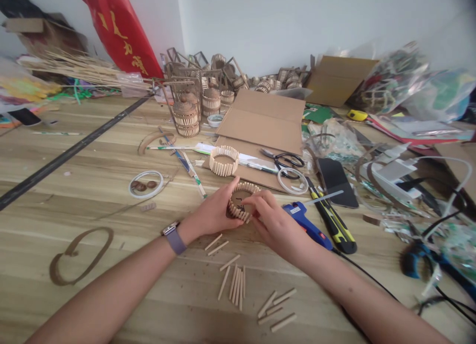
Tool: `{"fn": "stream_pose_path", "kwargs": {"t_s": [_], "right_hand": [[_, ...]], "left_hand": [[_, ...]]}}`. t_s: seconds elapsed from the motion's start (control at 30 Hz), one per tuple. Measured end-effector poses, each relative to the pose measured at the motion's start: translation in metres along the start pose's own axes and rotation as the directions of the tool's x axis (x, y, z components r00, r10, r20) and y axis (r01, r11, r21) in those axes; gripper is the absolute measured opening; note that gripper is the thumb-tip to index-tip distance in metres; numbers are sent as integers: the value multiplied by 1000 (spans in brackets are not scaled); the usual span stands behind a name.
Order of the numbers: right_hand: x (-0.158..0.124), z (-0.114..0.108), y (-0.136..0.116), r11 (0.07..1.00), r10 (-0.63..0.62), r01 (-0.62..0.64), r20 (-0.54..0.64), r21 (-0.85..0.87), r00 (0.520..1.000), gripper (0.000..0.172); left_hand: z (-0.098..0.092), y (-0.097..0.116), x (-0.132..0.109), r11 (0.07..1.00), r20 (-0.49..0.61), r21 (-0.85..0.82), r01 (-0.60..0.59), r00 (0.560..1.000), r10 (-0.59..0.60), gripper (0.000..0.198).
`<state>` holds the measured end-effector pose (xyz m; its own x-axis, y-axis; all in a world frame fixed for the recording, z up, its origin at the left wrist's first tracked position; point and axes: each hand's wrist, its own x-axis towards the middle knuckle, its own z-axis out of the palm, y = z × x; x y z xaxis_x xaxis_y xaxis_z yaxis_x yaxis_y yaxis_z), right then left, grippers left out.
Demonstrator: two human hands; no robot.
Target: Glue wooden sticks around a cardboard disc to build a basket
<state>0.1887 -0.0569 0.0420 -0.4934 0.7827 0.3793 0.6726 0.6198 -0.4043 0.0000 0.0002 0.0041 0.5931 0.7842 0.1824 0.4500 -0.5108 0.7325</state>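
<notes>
My left hand (213,214) curls round a small cardboard ring lined with short wooden sticks (242,200), holding its left side just above the wooden table (111,175). My right hand (273,221) pinches the ring's near right edge with thumb and fingers pressed on the sticks. A watch with a purple strap (173,237) is on my left wrist. Several loose wooden sticks (235,279) lie on the table just below my hands. A second stick-lined ring (223,160) stands behind the held one.
A blue glue gun (305,224) and a yellow-black utility knife (332,223) lie right of my right hand. Scissors (284,160), a tape roll (292,180) and a phone (335,181) sit beyond. Flat cardboard (266,121), finished stick baskets (187,117) and cables (435,225) crowd the back and right.
</notes>
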Motion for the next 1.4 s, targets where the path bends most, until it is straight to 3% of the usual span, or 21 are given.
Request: {"fn": "stream_pose_path", "kwargs": {"t_s": [0.43,0.87,1.4], "right_hand": [[-10,15,10,995,-24,33,99,-92,995,45],[-10,13,7,994,-41,43,23,-99,999,34],[-10,11,3,990,-41,50,68,-135,997,35]], "left_hand": [[-2,1,0,1000,11,-16,2,1000,-2,106],[-2,3,0,999,-2,-43,4,1000,-4,105],[-4,4,0,999,4,-35,3,1000,-3,105]]}}
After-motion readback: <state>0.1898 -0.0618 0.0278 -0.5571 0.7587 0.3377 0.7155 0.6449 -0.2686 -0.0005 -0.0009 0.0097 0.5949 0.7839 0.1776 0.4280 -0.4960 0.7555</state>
